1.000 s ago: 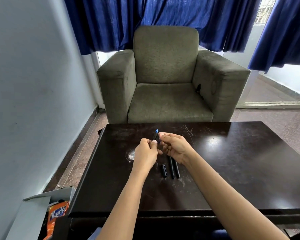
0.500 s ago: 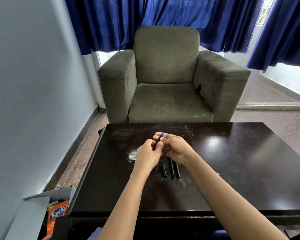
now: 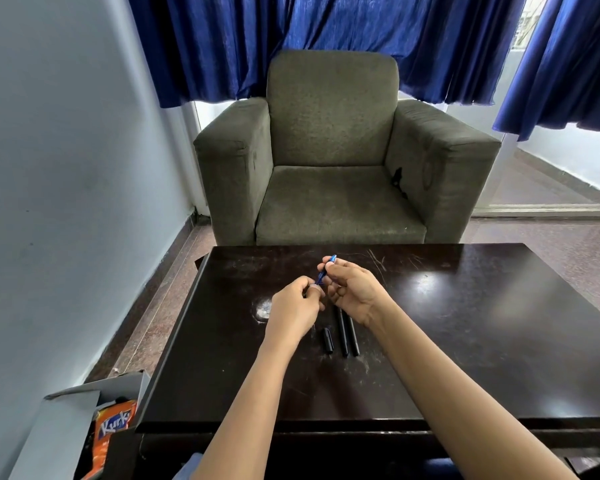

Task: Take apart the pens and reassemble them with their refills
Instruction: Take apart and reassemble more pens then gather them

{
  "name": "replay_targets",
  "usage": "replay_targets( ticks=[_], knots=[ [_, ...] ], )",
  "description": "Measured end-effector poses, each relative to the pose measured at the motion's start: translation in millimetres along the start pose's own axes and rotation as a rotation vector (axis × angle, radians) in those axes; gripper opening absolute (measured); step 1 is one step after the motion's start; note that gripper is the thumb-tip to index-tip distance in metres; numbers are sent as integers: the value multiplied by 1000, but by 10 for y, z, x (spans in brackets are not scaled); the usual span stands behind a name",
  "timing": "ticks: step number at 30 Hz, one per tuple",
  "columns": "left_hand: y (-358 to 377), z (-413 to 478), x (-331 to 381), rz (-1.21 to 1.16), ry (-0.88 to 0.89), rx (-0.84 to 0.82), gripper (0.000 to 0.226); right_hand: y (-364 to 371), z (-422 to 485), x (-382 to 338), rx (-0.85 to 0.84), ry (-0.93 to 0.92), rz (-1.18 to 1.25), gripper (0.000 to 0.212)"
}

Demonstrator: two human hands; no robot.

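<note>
2 hands pinch the blue pen [image 3: 323,274] above the table [image 3: 482,323], fingers [image 3: 314,289] curled: left hand [image 3: 293,315] low, right hand [image 3: 355,294] at its far tip. A skewed pull may drop it among 3 black parts [image 3: 342,332].

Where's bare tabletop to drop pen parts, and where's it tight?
Widest: table, right half, from right hand to right edge. Also the near strip between the forearms, below the cap and black pens. Tight: centre, where left hand and right hand hold the blue pen by those parts.
</note>
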State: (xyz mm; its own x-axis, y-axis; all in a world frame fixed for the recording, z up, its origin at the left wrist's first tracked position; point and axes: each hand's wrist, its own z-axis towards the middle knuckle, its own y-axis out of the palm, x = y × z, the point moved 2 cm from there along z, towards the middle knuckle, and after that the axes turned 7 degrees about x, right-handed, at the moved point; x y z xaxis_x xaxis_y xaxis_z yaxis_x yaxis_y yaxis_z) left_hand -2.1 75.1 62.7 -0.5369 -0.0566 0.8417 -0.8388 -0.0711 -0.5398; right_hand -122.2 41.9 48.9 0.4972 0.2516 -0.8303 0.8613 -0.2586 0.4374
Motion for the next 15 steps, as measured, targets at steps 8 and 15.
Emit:
replay_targets(
  ticks=[8,15],
  knots=[
    [-13,-6,-55,25,-62,45,25,-311,168,-115,316,-124,226,16],
    [-23,-5,-61,10,-70,77,25,-461,246,236,260,-159,-1188,11]
  ],
)
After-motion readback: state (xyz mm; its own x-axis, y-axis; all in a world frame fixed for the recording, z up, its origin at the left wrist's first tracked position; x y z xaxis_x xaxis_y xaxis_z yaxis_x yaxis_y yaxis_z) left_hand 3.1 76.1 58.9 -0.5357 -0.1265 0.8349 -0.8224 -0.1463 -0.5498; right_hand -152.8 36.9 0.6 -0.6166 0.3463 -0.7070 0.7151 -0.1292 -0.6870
